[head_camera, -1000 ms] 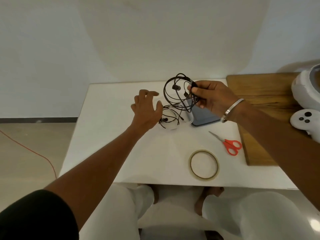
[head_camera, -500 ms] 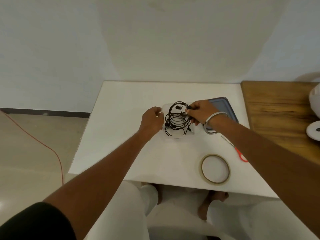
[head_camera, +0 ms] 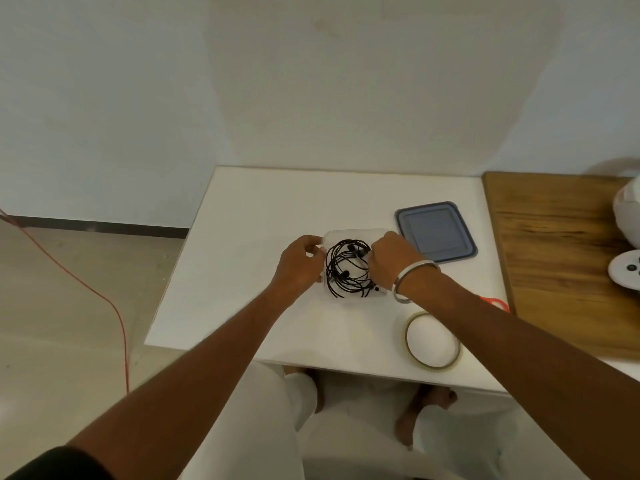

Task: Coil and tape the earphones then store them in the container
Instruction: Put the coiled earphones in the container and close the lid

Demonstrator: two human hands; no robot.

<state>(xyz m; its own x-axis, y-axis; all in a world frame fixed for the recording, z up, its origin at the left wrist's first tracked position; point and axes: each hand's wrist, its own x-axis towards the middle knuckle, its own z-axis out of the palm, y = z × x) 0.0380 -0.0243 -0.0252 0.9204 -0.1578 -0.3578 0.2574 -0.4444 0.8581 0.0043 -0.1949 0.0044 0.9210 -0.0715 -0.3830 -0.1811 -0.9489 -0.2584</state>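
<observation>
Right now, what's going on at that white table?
A person is packing coiled black earphones into a clear container on the white table. The left hand holds the container's left edge; the right hand is at its right side, on the cables. The grey lid lies off, beside it. A tape roll and red scissors lie nearer the person.

Soft, even daylight fills the scene; the pale painted wall (head_camera: 311, 81) shows broad faint shadow bands. Wide-angle distortion bends the edges, and detail looks slightly soft throughout.
</observation>
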